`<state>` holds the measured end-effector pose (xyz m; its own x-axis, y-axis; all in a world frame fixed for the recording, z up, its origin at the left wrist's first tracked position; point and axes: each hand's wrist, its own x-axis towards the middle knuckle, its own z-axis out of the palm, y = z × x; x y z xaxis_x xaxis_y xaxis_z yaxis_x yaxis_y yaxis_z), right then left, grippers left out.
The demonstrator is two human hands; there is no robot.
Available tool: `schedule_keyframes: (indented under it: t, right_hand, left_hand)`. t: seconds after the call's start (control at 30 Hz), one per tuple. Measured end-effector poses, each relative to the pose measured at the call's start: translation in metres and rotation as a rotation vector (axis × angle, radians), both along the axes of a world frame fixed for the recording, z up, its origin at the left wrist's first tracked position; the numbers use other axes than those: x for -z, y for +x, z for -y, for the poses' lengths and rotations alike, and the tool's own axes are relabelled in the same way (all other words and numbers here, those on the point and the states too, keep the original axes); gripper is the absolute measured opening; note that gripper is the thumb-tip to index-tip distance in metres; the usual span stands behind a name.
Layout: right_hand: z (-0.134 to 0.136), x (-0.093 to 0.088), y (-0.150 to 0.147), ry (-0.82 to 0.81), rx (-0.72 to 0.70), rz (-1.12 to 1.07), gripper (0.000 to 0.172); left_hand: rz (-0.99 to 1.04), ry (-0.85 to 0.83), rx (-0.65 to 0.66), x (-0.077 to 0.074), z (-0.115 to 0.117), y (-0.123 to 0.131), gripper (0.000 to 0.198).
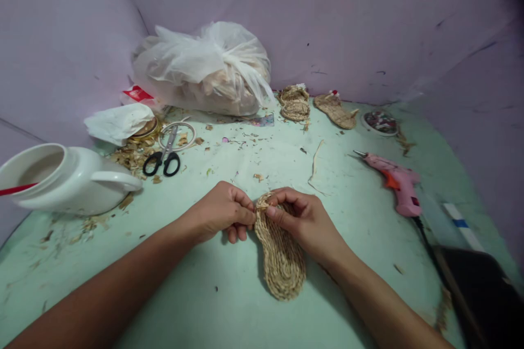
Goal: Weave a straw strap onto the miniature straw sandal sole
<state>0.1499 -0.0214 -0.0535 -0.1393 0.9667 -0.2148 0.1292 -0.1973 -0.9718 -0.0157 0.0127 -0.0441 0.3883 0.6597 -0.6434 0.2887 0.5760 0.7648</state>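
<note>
A woven straw shoe sole [282,262] of coiled braid lies in front of me, one end toward the back. My right hand [301,218] grips its far end, thumb on top and fingers over the right edge. My left hand [229,212] is closed at the sole's upper left edge, thumb and forefinger pinched together there. Whatever lies between those left fingertips is too small to make out. A thin loose straw strand [315,163] rests on the table beyond my right hand.
Scissors [166,155] and a white jug [82,180] stand left, among straw scraps. A tied plastic bag [204,71] sits at the back wall. Finished-looking straw pieces [335,110] lie behind. To the right are a pink glue gun [395,180] and a dark flat object [478,294].
</note>
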Motion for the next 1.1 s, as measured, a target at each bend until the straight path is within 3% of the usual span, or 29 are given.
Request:
schedule_keyframes:
  t: [0.2, 0.57, 0.9, 1.1]
  right_hand:
    - [-0.001, -0.001, -0.002, 0.002, -0.013, -0.003, 0.01]
    - [0.004, -0.002, -0.005, 0.092, -0.005, -0.03, 0.005]
    - [0.004, -0.001, -0.005, 0.071, 0.026, -0.046, 0.005]
    - [0.001, 0.001, 0.0, 0.051, 0.029, -0.007, 0.007]
  left_hand:
    - [-0.022, 0.025, 0.033, 0.002, 0.0, -0.001, 0.002]
    - [-0.078, 0.071, -0.046, 0.001, 0.005, 0.004, 0.006]
    - [-0.161, 0.118, -0.104, -0.002, 0.01, 0.012, 0.008]
    - [-0.103, 0.102, 0.045, 0.001, 0.007, 0.002, 0.005]
